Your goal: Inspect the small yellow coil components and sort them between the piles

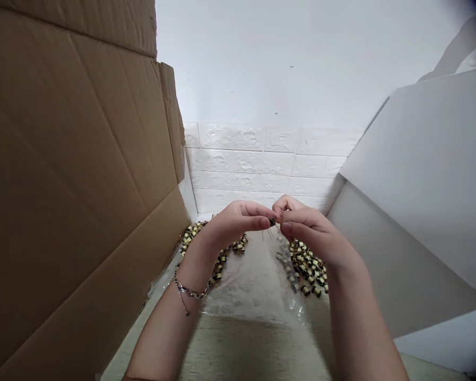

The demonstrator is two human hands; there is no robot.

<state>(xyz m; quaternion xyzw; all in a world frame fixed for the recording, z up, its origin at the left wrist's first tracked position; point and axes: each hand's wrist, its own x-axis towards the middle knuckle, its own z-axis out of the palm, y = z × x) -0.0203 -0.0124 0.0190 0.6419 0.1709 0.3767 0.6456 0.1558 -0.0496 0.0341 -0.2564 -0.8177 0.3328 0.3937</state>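
Note:
My left hand (236,222) and my right hand (307,230) meet fingertip to fingertip above the work surface. Together they pinch one small dark component with thin wire legs (273,222). The left wrist wears a chain bracelet (188,291). Under the hands lies a sheet of clear plastic (254,286). One heap of small yellow-and-black components (218,259) lies below the left hand. A second heap of the same parts (307,267) lies below the right hand.
A tall brown cardboard panel (71,185) walls off the left side. White boards (420,201) slope in from the right. A white brick-patterned wall (262,164) stands behind the heaps. The surface (254,349) near me is pale and woven.

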